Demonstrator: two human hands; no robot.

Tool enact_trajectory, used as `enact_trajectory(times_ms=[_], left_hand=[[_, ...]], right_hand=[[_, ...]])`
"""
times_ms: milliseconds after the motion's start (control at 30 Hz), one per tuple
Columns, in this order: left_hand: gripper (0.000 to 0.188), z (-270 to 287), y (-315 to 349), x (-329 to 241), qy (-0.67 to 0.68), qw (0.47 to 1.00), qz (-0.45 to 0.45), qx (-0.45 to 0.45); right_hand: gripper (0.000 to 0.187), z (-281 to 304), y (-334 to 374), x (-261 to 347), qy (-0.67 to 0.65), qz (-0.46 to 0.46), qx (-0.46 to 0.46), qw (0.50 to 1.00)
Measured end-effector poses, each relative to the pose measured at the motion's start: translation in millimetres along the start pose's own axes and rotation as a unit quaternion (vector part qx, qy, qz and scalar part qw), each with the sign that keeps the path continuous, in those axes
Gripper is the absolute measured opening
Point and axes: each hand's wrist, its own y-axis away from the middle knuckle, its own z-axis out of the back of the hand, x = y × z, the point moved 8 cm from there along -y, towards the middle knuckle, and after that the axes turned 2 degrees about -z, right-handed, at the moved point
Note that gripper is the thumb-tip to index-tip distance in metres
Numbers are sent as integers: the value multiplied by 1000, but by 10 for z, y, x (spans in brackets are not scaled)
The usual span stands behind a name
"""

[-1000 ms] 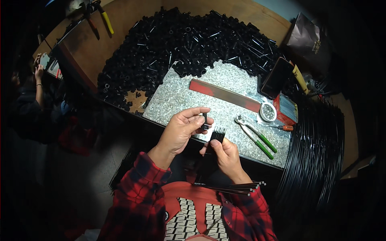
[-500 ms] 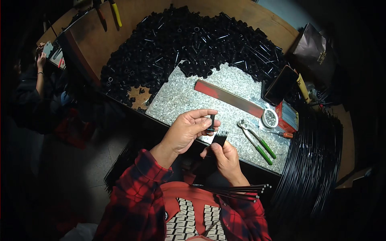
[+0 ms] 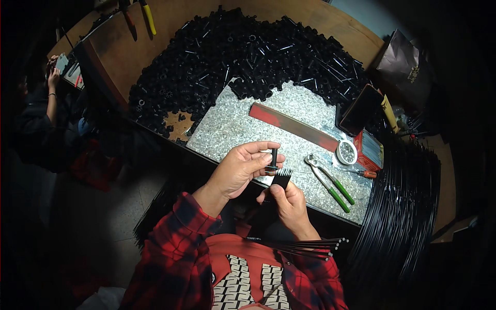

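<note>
My left hand (image 3: 242, 168) pinches a small black plastic tube (image 3: 274, 156) upright between thumb and fingers. A thin wire shows at the tube's lower end, close to the rod tips. In my right hand (image 3: 293, 205) is a flat fan of thin black rods (image 3: 281, 180) that look like umbrella ribs, pressed under the thumb with their bright narrow ends up. The rods' other, round-tipped ends stick out past my right forearm. Both hands are close together over the near edge of a speckled work board (image 3: 222, 121). Whether the wire touches the rods I cannot tell.
Small black plastic parts (image 3: 206, 67) are heaped behind the board. On it lie a red-brown bar (image 3: 294, 126), green-handled pincers (image 3: 330, 183) and a round tin (image 3: 346, 152). A phone (image 3: 360, 109) leans at the right, beyond long black rods (image 3: 400, 206). Another person (image 3: 51, 103) is far left.
The black tube has shifted slightly in my left fingers, and its lower end with the wire is a little nearer the rod tips. My right hand has barely moved.
</note>
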Motion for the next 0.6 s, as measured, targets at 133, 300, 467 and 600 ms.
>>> enact_trajectory(times_ms=[133, 300, 467, 600], left_hand=[[32, 8, 1, 9, -8, 1000, 8, 12], [31, 16, 4, 14, -20, 1000, 12, 6], [30, 10, 8, 9, -26, 1000, 16, 7], [30, 25, -1, 14, -25, 1000, 16, 2]], right_hand=[[24, 8, 4, -24, 5, -15, -2, 1000], [23, -5, -7, -20, 5, -10, -1, 1000], [29, -16, -22, -41, 22, -3, 30, 999], [30, -17, -20, -61, 19, -11, 31, 999]])
